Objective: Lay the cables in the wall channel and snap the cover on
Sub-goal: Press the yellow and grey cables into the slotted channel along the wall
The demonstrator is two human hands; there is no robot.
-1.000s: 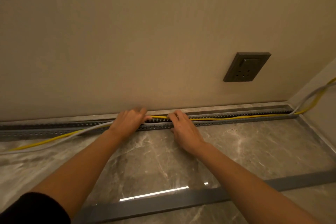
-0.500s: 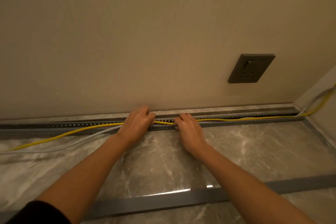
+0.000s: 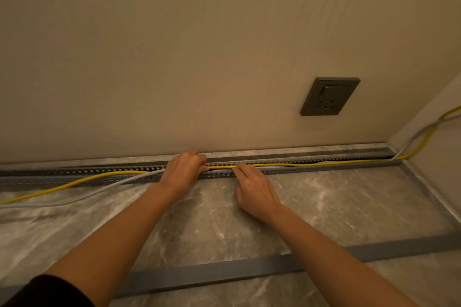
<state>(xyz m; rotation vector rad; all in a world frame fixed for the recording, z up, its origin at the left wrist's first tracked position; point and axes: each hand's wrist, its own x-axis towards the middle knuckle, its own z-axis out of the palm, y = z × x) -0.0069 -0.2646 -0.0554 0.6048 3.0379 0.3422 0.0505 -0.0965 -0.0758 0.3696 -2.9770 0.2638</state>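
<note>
Fingers [image 3: 199, 159] of the left hand [image 3: 185, 172] curl round the yellow cable [image 3: 311, 164] and grey cable [image 3: 99, 190] at the channel [image 3: 74, 172], right hand [image 3: 254, 189] presses the yellow cable down straight-fingered: run to the right seated, run to the left loose on the floor [image 3: 324, 207], cover [image 3: 224, 271] unfitted, lying well apart.

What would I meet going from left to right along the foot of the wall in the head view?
Loose stretch of yellow cable lying on the marble floor → left hand → right hand → yellow cable laid in the slotted channel → dark wall socket, higher up → the cable climbing away at far right.
</note>
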